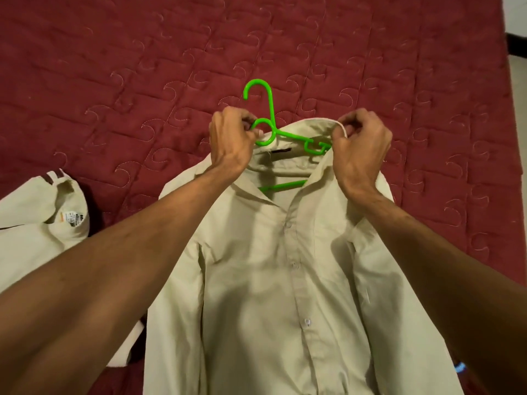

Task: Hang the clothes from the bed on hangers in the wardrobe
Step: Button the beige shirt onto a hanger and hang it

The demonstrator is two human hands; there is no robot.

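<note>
The cream shirt (285, 266) lies front-up on the red quilted bedspread (114, 67), buttoned down the middle, and a green plastic hanger (271, 115) is already inside it: the hook comes out above the collar, and the lower bar shows through the open neck. I judge the shirt to be light and soft, so it will fold and slide easily, while the hanger is thin, stiff and rather smooth (cloth may slip along such plastic). For this reason the good place to take hold is the collar and shoulder seams, and afterwards the hook for carrying. The left hand (231, 138) is closed in a pinch on the left end of the collar, just beside the hanger's neck. The right hand (362, 143) pinches the right end of the collar, with its fingers curled. Both forearms reach forward over the shirt, and the wrists are bent down. A second light garment (42, 218) lies on the bedspread to the left, not yet on a hanger. The wardrobe is not in view.
</note>
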